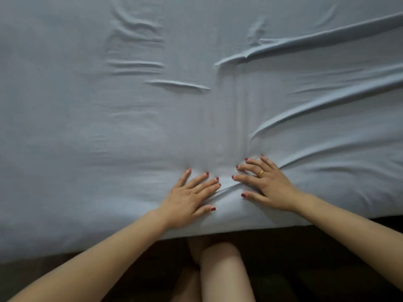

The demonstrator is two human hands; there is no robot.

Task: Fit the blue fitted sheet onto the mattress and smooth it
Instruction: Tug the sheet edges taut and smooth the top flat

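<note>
Head view: the pale blue cotton fitted sheet (152,127) covers the mattress, its near edge running left to right, long folds slanting toward the far right. Left hand (192,199) and right hand (265,184) lie flat just inside that edge, fingers spread, pressing the fabric, fingertips nearly meeting.

left of the left hand (189,198): flat blue fitted sheet (65,138), open passage | ahead, centre: low short creases (177,84), passable | right: long raised folds (322,37) run diagonally from the right hand (267,184) toward the far right edge, ridges in the way | near edge: sheet drops off the mattress, knee (220,258) just below
</note>
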